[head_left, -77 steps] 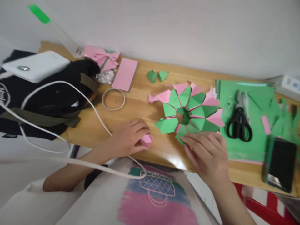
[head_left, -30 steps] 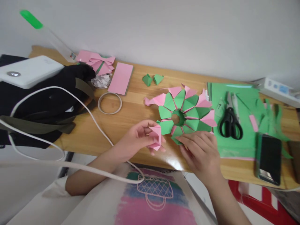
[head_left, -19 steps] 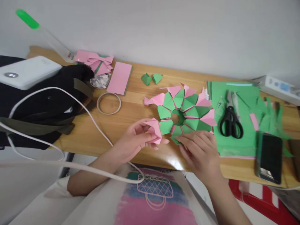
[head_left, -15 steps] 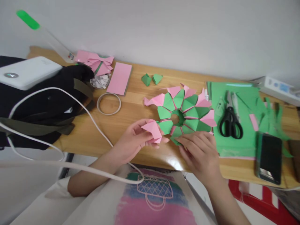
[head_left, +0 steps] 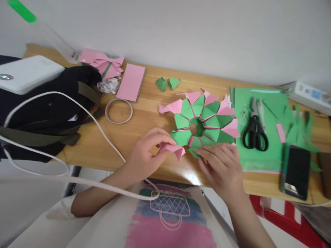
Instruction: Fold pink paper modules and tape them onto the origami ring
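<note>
A ring of folded paper, the origami ring (head_left: pixel 198 106), lies on the desk with green segments around a round central hole and pink pointed pieces on its outer side. My left hand (head_left: pixel 146 153) pinches a pink folded paper piece (head_left: pixel 172 148) between thumb and fingers, close to the ring's front left. At the front right of the ring, my right hand (head_left: pixel 222 167) is closed on a green segment (head_left: pixel 194 153); its fingertips partly cover that edge. Two small green folded pieces (head_left: pixel 161 84) sit behind the ring.
Black-handled scissors (head_left: pixel 254 132) rest on green paper sheets (head_left: pixel 269 158) at the right, near a phone (head_left: pixel 296 172). A tape ring (head_left: pixel 106 112), pink paper stack (head_left: pixel 131 82) and black bag (head_left: pixel 51 120) are leftward. A white cable (head_left: pixel 103 186) crosses above my left forearm.
My left hand has turned the pink piece, which showed a broad flat face before and now appears narrower, with its point downward. My right hand stays at the ring. The view has shifted slightly.
</note>
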Demonstrator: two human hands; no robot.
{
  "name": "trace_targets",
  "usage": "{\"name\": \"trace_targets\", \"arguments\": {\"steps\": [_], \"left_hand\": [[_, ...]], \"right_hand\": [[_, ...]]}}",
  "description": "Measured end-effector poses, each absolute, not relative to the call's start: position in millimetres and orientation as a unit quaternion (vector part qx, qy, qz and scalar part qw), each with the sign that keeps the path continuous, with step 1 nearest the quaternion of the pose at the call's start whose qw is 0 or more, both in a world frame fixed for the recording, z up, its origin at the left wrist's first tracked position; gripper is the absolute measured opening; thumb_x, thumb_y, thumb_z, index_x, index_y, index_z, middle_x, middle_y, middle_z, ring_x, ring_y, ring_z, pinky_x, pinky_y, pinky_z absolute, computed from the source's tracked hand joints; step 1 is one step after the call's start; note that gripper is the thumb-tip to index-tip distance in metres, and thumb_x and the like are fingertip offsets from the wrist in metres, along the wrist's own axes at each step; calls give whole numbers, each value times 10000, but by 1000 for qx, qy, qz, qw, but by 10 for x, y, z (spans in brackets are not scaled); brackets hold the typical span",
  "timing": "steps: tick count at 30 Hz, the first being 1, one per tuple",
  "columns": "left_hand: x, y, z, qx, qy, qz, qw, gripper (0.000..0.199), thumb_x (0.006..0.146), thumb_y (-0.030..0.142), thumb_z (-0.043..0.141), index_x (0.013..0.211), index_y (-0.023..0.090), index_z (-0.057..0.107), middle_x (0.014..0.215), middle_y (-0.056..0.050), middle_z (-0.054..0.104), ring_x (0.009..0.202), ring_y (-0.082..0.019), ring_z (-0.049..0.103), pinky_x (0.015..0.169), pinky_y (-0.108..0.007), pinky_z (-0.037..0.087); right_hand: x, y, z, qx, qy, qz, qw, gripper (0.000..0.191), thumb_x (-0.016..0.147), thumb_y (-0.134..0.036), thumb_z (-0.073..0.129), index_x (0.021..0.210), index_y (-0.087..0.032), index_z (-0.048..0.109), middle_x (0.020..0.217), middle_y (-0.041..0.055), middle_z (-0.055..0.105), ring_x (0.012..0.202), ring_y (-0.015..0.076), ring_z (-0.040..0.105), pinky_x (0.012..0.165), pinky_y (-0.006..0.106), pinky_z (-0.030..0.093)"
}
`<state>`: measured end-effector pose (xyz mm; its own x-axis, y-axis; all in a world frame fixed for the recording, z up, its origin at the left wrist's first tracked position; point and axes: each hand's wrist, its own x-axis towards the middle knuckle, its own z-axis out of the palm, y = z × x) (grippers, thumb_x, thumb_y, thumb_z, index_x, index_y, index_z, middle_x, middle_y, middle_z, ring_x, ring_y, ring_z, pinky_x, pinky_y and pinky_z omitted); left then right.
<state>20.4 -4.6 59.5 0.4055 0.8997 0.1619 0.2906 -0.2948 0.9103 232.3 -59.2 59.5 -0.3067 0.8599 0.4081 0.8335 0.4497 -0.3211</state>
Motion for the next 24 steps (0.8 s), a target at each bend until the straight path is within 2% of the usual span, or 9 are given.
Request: {"name": "trace_targets", "arguments": {"steps": [6, 11, 15, 20, 24], "left_hand": [[263, -96, 590, 817, 359, 339, 298, 252, 803, -5, 477, 865, 180, 637, 869, -33, 624, 821, -140, 582, 734, -275, 472], [293, -127, 524, 863, 336, 327, 190, 170, 842, 46, 512, 866, 171, 624, 829, -41, 639, 774, -147, 578, 722, -301, 476], [315, -185, 475, 864, 333, 335, 175, 147, 870, 87, 517, 886, 186, 625, 830, -31, 671, 804, -150, 624, 745, -293, 498], [345, -289, 413, 823, 396, 323, 248, 151, 905, 125, 495, 955, 204, 613, 892, -33, 708, 856, -171, 655, 762, -323, 502], [327, -282, 359, 860, 353, 317, 189, 184, 889, 92, 491, 992, 183, 613, 907, -61, 709, 860, -183, 660, 742, -328, 511]], "right_hand": [[2325, -611, 590, -534, -801, 33, 270, 120, 836, -107, 606, 923, -189, 616, 836, 25, 708, 767, 161, 599, 764, 347, 396], [2325, -613, 587, -537, -795, 36, 279, 130, 827, -92, 616, 915, -188, 617, 832, 26, 710, 759, 153, 606, 759, 342, 398], [2331, -621, 580, -543, -788, 42, 288, 153, 819, -98, 623, 924, -208, 619, 838, 15, 710, 764, 158, 626, 779, 355, 416], [2338, -632, 575, -547, -784, 48, 288, 166, 808, -94, 633, 931, -205, 628, 845, 25, 718, 769, 167, 642, 786, 372, 436], [2340, -627, 578, -545, -781, 55, 299, 177, 786, -84, 656, 921, -197, 632, 832, 33, 720, 759, 178, 645, 783, 389, 442]]}}
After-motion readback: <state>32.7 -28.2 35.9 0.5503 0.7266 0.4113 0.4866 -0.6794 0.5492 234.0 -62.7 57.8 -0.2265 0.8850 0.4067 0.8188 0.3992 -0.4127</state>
